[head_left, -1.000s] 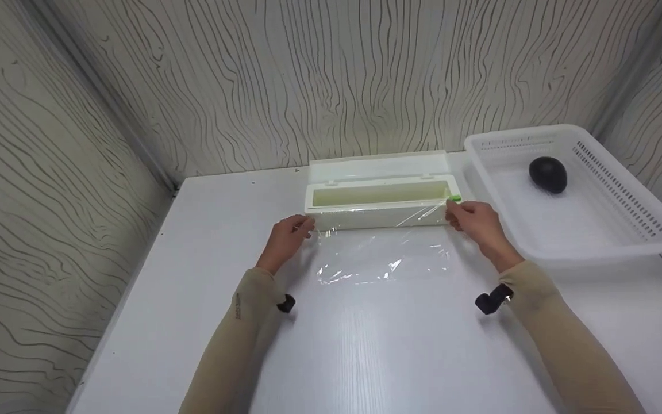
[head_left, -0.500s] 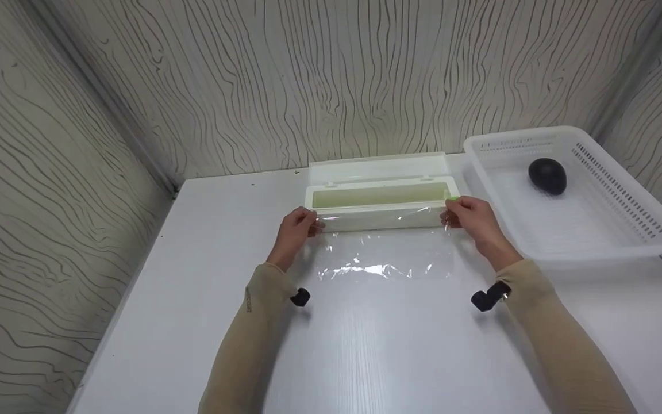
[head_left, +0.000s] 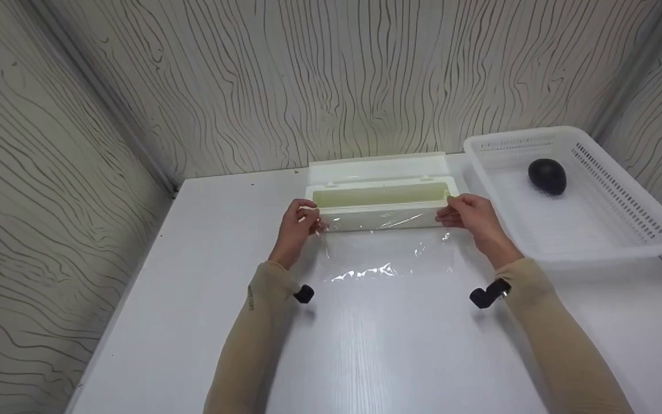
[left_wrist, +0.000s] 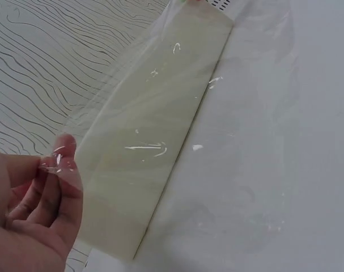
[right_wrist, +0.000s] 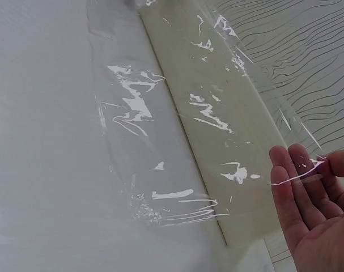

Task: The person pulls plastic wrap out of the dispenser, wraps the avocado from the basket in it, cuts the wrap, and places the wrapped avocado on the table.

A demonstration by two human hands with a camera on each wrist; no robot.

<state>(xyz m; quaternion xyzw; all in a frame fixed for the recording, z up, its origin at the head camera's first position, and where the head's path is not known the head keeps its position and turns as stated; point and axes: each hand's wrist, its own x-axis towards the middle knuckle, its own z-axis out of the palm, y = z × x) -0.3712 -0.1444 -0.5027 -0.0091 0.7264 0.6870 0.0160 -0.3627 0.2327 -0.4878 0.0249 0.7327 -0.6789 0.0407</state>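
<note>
A sheet of clear plastic wrap (head_left: 388, 253) hangs over the front of a long pale dispenser box (head_left: 383, 218) and spreads onto the white table. The box's lid (head_left: 377, 168) is tipped back, and its hollow inside shows. At the box's left front corner my left hand (head_left: 296, 227) pinches one upper corner of the wrap between thumb and index finger, plain in the left wrist view. On the opposite side my right hand (head_left: 472, 218) pinches the other corner, its remaining fingers behind the film in the right wrist view. Glints mark creases across the wrap (right_wrist: 132, 107).
A white perforated basket (head_left: 601, 250) stands at the right, close to my right hand. Inside it lies a black egg-shaped object (head_left: 547, 176). Patterned panels (head_left: 365, 75) rise behind the table (head_left: 354, 351) and along its sides.
My left hand has moved right and slightly up to the box's corner. My right hand has shifted slightly left, covering the green piece at the box's right end. Creases in the wrap have changed.
</note>
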